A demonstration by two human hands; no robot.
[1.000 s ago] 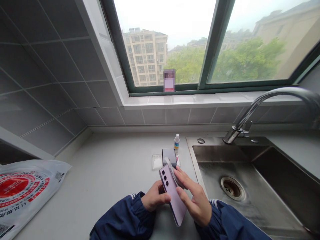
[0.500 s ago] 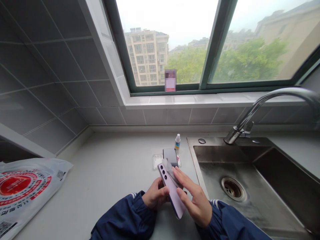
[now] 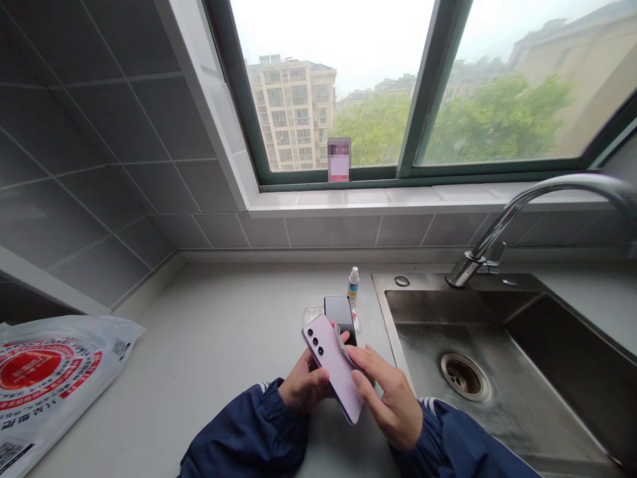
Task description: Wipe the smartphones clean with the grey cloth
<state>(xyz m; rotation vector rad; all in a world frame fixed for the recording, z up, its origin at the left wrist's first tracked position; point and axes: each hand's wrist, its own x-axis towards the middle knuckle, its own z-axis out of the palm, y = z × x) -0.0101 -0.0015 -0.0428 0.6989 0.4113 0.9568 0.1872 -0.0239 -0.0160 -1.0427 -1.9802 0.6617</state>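
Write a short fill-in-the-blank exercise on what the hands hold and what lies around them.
1. The left hand holds a lilac phone whose back shows ___ camera lenses.
2. The right hand presses a small cloth against the ___.
3. The small dropper bottle stands on the counter just left of the ___.
4. A dark phone lies flat beyond the hands, near the ___.

Missing words: three; phone; sink; bottle
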